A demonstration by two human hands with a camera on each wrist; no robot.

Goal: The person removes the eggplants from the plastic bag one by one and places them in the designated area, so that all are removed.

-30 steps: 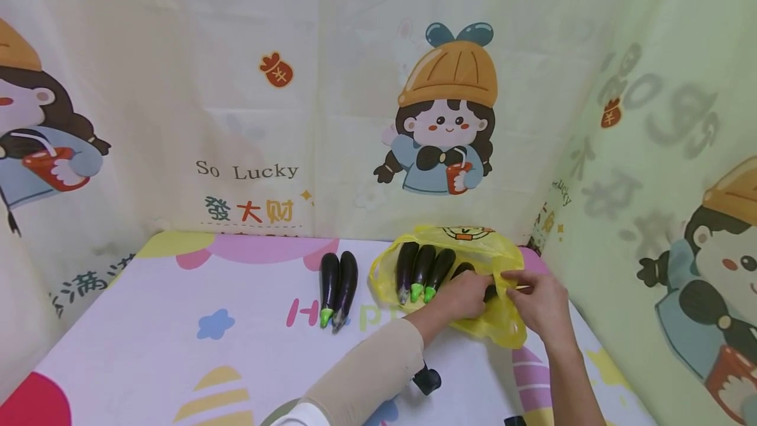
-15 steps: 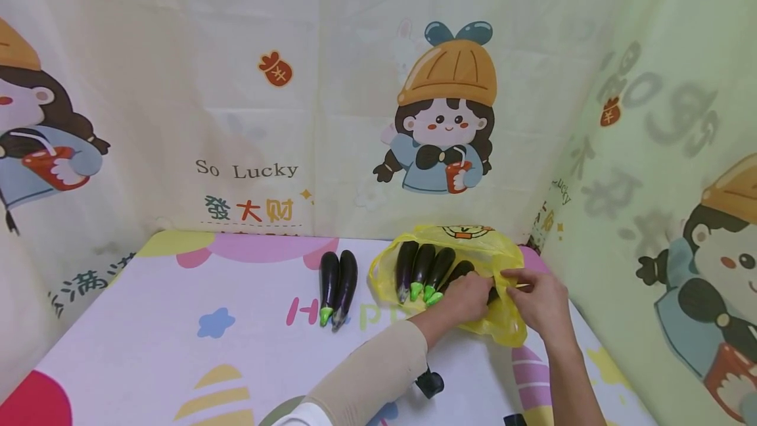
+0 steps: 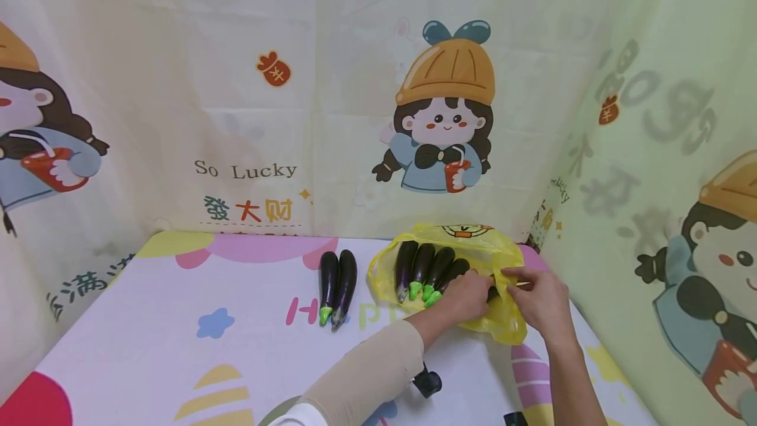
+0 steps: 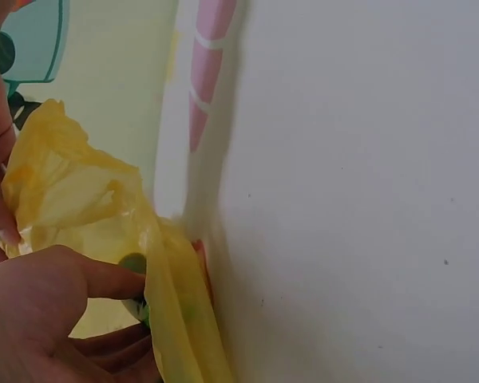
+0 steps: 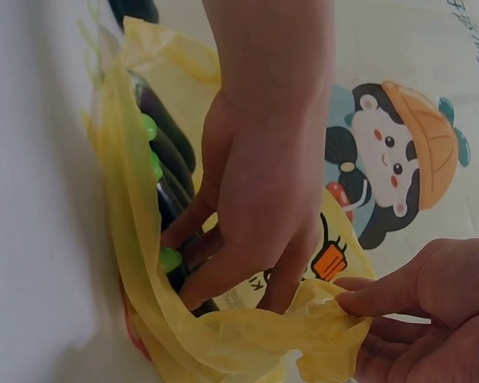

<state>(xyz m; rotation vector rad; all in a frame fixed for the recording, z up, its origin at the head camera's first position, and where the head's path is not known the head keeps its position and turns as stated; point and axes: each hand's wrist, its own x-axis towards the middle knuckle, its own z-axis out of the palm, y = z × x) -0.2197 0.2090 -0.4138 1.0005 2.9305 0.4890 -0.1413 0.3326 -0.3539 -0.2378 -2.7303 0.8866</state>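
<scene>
A yellow plastic bag point(image 3: 503, 255) lies at the back right of the table with its mouth toward me. Inside it several dark purple eggplants point(image 3: 422, 265) with green stem ends lie side by side. My left hand point(image 3: 470, 298) reaches into the mouth, thumb and fingers around the end of an eggplant point(image 4: 134, 262), most of which the hand and bag hide. At the bag's right edge, my right hand point(image 3: 541, 298) pinches the plastic between thumb and fingers and holds the mouth open. Left of the bag, two more eggplants point(image 3: 328, 284) lie together on the table.
The table cover point(image 3: 254, 347) is white with coloured prints. A printed cloth wall point(image 3: 349, 150) stands right behind the bag, and another cloth point(image 3: 656, 215) closes off the right side. A small black device point(image 3: 427, 381) shows beneath the left forearm.
Inside the bag, the eggplant nearest my left hand has shifted left against the others and shows more of its length. The left hand has moved slightly; the right hand keeps its pinch.
</scene>
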